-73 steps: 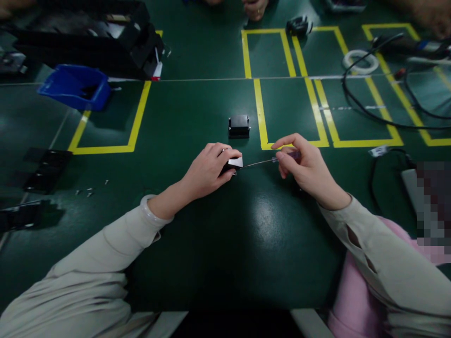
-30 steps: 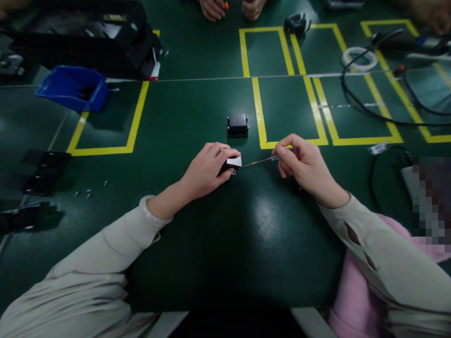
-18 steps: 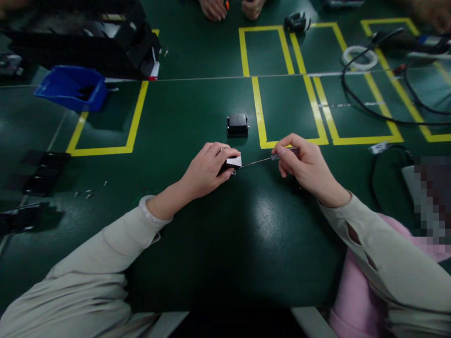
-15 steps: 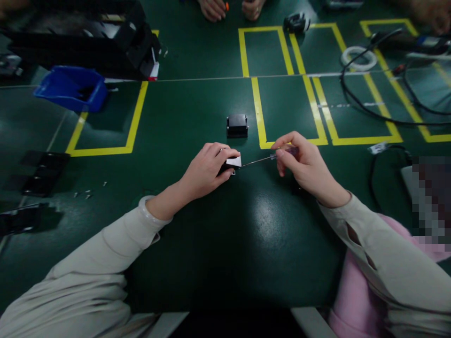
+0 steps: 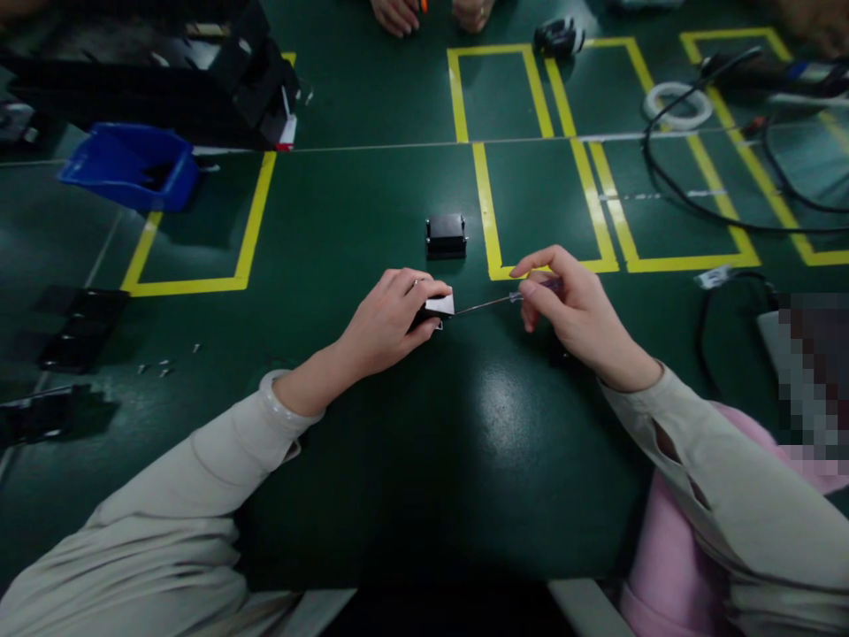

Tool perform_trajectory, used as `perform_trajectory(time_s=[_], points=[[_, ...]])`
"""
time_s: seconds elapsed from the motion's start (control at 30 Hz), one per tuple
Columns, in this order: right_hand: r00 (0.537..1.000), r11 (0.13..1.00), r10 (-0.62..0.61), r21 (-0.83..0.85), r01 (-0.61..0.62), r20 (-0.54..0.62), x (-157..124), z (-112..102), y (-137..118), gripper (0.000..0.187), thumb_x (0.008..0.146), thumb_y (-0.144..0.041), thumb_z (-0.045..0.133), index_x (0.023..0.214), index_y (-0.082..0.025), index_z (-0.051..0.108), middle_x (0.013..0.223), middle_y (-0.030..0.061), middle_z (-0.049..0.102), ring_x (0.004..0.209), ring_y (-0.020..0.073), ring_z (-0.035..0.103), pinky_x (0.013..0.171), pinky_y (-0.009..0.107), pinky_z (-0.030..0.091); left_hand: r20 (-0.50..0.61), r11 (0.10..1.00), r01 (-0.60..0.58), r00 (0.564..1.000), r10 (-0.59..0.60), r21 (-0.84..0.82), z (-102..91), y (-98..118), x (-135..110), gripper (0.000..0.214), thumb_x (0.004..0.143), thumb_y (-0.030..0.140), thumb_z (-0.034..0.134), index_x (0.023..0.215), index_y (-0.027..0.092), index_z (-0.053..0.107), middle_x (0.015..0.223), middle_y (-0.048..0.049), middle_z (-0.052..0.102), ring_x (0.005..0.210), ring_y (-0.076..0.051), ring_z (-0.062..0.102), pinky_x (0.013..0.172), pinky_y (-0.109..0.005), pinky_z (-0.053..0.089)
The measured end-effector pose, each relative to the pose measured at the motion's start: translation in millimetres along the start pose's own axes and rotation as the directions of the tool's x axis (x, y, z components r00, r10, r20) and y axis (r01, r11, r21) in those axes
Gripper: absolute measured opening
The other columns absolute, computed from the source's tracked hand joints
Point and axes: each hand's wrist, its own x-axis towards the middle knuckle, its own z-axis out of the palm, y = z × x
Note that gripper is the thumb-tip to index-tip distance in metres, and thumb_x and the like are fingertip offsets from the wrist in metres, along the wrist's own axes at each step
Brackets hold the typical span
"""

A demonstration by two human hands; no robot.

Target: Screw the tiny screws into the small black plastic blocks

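Observation:
My left hand [image 5: 391, 314] is closed around a small black part [image 5: 439, 305] with a pale face toward the right, held on the table. Most of that part is hidden under my fingers. Between the thumb and fingers of my right hand [image 5: 563, 305] is a screwdriver [image 5: 514, 296], its handle partly covered. The thin shaft runs left, nearly level, and its tip meets the right side of the black part. Just beyond my left hand sits a similar black block [image 5: 446, 236] with small bright screws at its sides.
Loose screws [image 5: 164, 367] lie to the left, near dark parts [image 5: 83, 329]. A blue bin [image 5: 133, 181] stands before black trays [image 5: 252, 93]. Yellow tape [image 5: 491, 212] marks the green table. Right are a white ring [image 5: 676, 106] and black cable [image 5: 690, 208]. Another person's hands [image 5: 398, 13] are opposite.
Both hands keep their hold, and the screwdriver tip stays at the black part. The view has shifted very slightly.

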Motion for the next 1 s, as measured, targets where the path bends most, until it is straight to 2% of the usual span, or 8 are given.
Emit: perform_trajectory(time_s=[0.1,0.3,0.47,0.67,0.83,1.0], points=[[1.000,1.000,0.012,-0.004,-0.012,0.003,0.2,0.5,1.6,0.007,0.100,-0.030,0.057,0.097,-0.023,0.056,0.049,-0.0097,0.046,0.042,0.0094,0.049,0.044,0.025,0.034,-0.006,1.000,-0.011,1.000,0.011,-0.003,1.2,-1.6,-0.1,0.035,0.097,0.025,0.053,0.131,0.018,0.052,0.129,-0.0126,0.059,0.119,-0.029,0.054,0.100,-0.047,0.046],[1.000,1.000,-0.023,0.004,0.023,-0.006,0.5,1.2,1.0,0.008,0.096,-0.021,0.059,0.102,-0.023,0.055,0.058,-0.0079,0.055,0.049,0.0095,0.055,0.051,0.025,0.042,-0.013,1.000,-0.023,1.000,0.023,0.004,1.5,-2.2,-0.3,0.035,0.097,0.024,0.053,0.131,0.016,0.053,0.128,-0.0129,0.060,0.118,-0.029,0.054,0.099,-0.046,0.047],[1.000,1.000,0.017,-0.027,-0.017,-0.008,1.1,1.3,-0.3,0.007,0.099,-0.028,0.056,0.096,-0.022,0.056,0.047,-0.0096,0.048,0.040,0.0093,0.049,0.042,0.025,0.034,-0.004,1.000,-0.012,1.000,0.012,-0.010,0.6,-1.4,-0.2,0.035,0.097,0.025,0.053,0.131,0.017,0.052,0.129,-0.0130,0.059,0.119,-0.030,0.054,0.099,-0.047,0.047],[1.000,0.999,-0.026,-0.026,0.026,-0.003,0.6,-0.2,1.5,0.005,0.098,-0.023,0.059,0.102,-0.022,0.055,0.058,-0.0078,0.055,0.049,0.0092,0.056,0.051,0.025,0.041,0.003,1.000,-0.001,1.000,0.001,-0.010,-0.1,-0.6,0.1,0.034,0.097,0.024,0.052,0.131,0.019,0.051,0.129,-0.0125,0.059,0.119,-0.030,0.054,0.100,-0.048,0.046],[1.000,1.000,0.020,-0.015,-0.020,0.005,0.8,-1.0,2.2,0.007,0.100,-0.029,0.057,0.099,-0.022,0.056,0.050,-0.0099,0.046,0.043,0.0091,0.051,0.044,0.024,0.036,0.000,1.000,0.004,1.000,-0.004,-0.015,0.3,-1.0,-0.2,0.035,0.097,0.025,0.053,0.132,0.019,0.051,0.130,-0.0125,0.058,0.119,-0.030,0.053,0.099,-0.048,0.047],[0.999,0.999,-0.038,-0.027,0.038,0.001,1.3,-1.1,3.1,0.008,0.096,-0.025,0.062,0.101,-0.022,0.056,0.060,-0.0074,0.056,0.049,0.0088,0.056,0.049,0.024,0.041,-0.006,1.000,-0.012,1.000,0.011,-0.007,0.7,-2.1,0.0,0.035,0.097,0.024,0.053,0.131,0.017,0.052,0.128,-0.0131,0.059,0.118,-0.030,0.054,0.099,-0.048,0.047]])
